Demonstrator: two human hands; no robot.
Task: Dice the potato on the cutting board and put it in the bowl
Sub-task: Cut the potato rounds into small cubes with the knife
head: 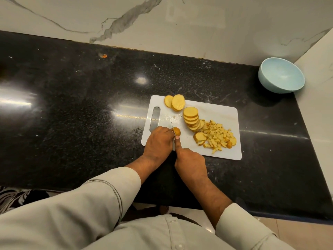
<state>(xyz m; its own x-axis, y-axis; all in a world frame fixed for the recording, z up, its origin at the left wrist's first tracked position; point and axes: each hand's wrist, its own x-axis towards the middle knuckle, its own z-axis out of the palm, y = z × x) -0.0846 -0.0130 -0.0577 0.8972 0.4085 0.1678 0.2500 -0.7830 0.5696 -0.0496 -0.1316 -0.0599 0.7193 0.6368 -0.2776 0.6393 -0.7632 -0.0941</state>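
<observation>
While left hand (158,141) pins rounded potato end (177,131), right hand (191,161) grips thin knife (173,129).

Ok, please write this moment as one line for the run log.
left hand: holds potato end | right hand: knife cutting | diced pile, slices on cutting board | bowl: empty

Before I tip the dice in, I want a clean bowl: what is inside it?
The pale blue bowl shows only its bare inner wall, with no potato in it. The near part of its floor is hidden behind the rim. The diced potato lies on the cutting board.
</observation>
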